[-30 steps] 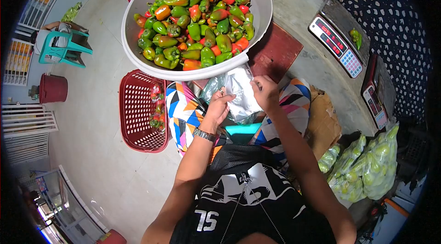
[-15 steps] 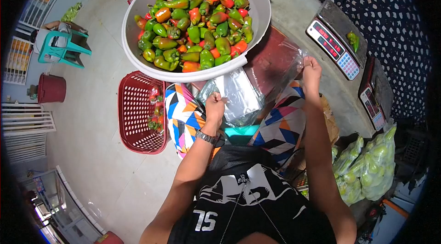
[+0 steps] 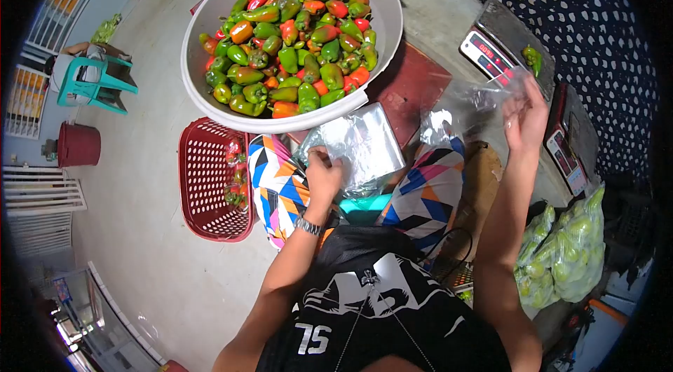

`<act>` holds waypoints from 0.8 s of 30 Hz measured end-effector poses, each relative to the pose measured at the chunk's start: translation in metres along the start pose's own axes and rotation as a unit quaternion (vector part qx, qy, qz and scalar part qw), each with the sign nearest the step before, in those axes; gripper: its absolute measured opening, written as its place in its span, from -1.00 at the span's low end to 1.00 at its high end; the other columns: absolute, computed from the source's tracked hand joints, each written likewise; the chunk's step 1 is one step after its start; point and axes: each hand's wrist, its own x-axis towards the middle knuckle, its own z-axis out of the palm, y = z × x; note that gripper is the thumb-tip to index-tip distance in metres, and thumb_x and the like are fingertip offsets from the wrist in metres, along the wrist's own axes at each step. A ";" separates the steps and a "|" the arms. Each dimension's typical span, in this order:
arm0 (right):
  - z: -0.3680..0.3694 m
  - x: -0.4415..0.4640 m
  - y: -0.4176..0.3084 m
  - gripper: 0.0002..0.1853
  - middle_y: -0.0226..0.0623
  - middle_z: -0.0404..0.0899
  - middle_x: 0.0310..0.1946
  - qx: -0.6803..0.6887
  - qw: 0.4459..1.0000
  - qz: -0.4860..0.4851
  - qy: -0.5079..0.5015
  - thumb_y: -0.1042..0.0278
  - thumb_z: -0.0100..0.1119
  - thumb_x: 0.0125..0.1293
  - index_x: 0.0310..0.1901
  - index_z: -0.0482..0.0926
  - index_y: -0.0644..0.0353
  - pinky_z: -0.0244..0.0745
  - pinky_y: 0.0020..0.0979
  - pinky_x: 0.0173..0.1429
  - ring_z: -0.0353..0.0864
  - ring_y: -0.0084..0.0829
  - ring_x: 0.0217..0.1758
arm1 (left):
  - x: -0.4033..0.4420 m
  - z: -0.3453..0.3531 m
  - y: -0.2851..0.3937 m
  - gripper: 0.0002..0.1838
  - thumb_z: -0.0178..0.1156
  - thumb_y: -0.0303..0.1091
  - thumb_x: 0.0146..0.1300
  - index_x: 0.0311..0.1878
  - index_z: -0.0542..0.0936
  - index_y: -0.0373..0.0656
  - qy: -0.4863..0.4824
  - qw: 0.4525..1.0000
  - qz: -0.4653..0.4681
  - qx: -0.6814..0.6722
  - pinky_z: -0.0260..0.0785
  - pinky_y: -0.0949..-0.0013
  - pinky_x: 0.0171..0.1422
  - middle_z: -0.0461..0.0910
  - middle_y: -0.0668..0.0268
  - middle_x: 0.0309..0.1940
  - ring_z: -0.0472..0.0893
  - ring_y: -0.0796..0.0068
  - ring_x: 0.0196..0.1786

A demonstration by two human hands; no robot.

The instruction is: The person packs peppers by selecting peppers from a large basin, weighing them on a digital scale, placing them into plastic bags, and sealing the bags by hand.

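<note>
A stack of clear plastic bags (image 3: 366, 144) lies over my lap, just below a large grey tub (image 3: 191, 85) full of red and green peppers (image 3: 287, 57). My left hand (image 3: 324, 172) rests at the stack's left edge with its fingers curled on the plastic. Raised to the right, my right hand (image 3: 524, 114) grips one thin clear bag (image 3: 466, 107), which trails to the left from its fingers, apart from the stack. The bag partly covers the display of a digital scale (image 3: 491, 57).
A red perforated basket (image 3: 203, 183) holding bagged peppers stands left of my legs. A second scale (image 3: 566, 155) is at the right, above bags of green produce (image 3: 571, 253). Further left are a teal chair (image 3: 91, 85) and a dark red bucket (image 3: 79, 144).
My right hand has moved up and right from the stack, drawing a single bag away. My left hand has shifted slightly left and stays at the stack.
</note>
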 end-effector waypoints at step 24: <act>0.055 -0.054 0.099 -0.57 -0.34 0.68 -0.13 -0.270 0.922 0.031 -0.275 0.16 0.42 0.37 0.15 0.63 0.23 0.56 -0.35 0.05 0.63 -0.48 -0.04 | -0.020 -0.034 0.137 -0.84 0.35 -0.35 0.47 -0.13 0.69 -0.27 -0.158 0.945 0.082 -0.273 0.35 0.57 -0.42 0.62 0.48 -0.46 0.49 0.76 -0.50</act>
